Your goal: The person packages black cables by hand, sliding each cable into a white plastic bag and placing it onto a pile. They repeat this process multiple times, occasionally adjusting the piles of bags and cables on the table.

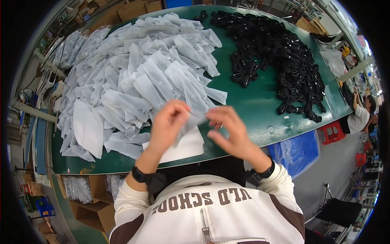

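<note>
A frosted plastic bag is pinched in the fingers of my left hand, above the near edge of the table. Just to its right is my right hand, thumb and fingers apart and a little blurred. Its fingertips are close to the bag's right end; whether they touch it I cannot tell. Under the hands lies a white sheet or packet, partly covered by my left hand and the bag. A large heap of similar frosted bags spreads across the left and middle of the table.
Bundled black cables are piled on the right of the green table. Below its right edge is a blue plastic-lined bin, with a red stool and a seated person beyond. Cardboard boxes stand under the left side.
</note>
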`<action>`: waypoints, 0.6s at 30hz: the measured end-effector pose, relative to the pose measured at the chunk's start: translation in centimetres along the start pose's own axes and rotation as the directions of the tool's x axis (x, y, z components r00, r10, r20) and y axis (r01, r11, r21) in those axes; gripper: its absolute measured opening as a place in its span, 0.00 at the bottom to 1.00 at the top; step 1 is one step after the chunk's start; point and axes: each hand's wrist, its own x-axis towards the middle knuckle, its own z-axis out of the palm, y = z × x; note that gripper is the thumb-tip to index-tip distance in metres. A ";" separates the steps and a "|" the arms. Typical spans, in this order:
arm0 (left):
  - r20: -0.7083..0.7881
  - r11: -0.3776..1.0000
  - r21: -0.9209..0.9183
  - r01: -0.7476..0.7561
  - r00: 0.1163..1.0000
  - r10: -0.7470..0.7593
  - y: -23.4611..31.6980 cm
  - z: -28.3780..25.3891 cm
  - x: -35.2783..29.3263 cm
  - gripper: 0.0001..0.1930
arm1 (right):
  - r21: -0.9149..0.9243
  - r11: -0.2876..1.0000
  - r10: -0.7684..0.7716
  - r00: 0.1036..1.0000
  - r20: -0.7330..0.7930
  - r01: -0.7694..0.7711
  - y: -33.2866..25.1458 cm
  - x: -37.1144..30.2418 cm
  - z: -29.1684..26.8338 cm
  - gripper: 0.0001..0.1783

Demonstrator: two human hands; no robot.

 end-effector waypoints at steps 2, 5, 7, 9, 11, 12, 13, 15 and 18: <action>-0.054 0.921 -0.323 0.217 0.968 -0.247 1.9 -2.3 2.7 0.03 | -0.254 0.966 0.003 0.992 -0.126 -0.035 3.6 1.8 -2.5 0.20; -0.187 0.933 -0.334 0.131 0.961 -0.201 3.0 -4.8 6.1 0.07 | -0.655 0.750 -0.056 0.977 -0.207 -0.096 10.2 5.7 -6.2 0.20; -0.373 0.997 0.052 -0.062 0.925 0.077 3.7 -4.6 6.7 0.09 | -0.780 0.617 -0.095 0.974 -0.204 -0.103 13.9 7.4 -8.2 0.20; -0.306 0.941 0.312 -0.130 0.924 0.229 2.7 -4.1 5.8 0.10 | -0.940 0.342 0.124 0.991 0.052 0.007 17.8 6.5 -9.9 0.19; -0.094 0.880 0.467 -0.088 0.984 0.148 2.0 -2.8 1.8 0.11 | -0.927 0.375 0.131 0.989 0.071 0.017 18.3 4.9 -10.8 0.18; 0.008 0.831 0.553 -0.058 0.998 0.065 1.8 -1.7 -0.1 0.11 | -0.921 0.389 0.128 0.989 0.080 0.024 18.2 4.4 -11.3 0.18; 0.079 0.838 0.542 -0.059 0.997 0.019 1.1 -0.8 -1.9 0.12 | -0.910 0.413 0.119 0.989 0.092 0.035 18.0 4.2 -11.0 0.18; 0.145 0.853 0.520 -0.048 0.989 -0.033 -1.0 0.7 -4.4 0.13 | -0.888 0.458 0.112 0.988 0.110 0.046 16.4 2.8 -10.5 0.18; 0.248 0.782 0.593 -0.191 0.968 0.049 -2.3 2.3 -6.2 0.13 | -0.848 0.528 0.095 0.989 0.115 0.048 12.9 0.0 -10.0 0.17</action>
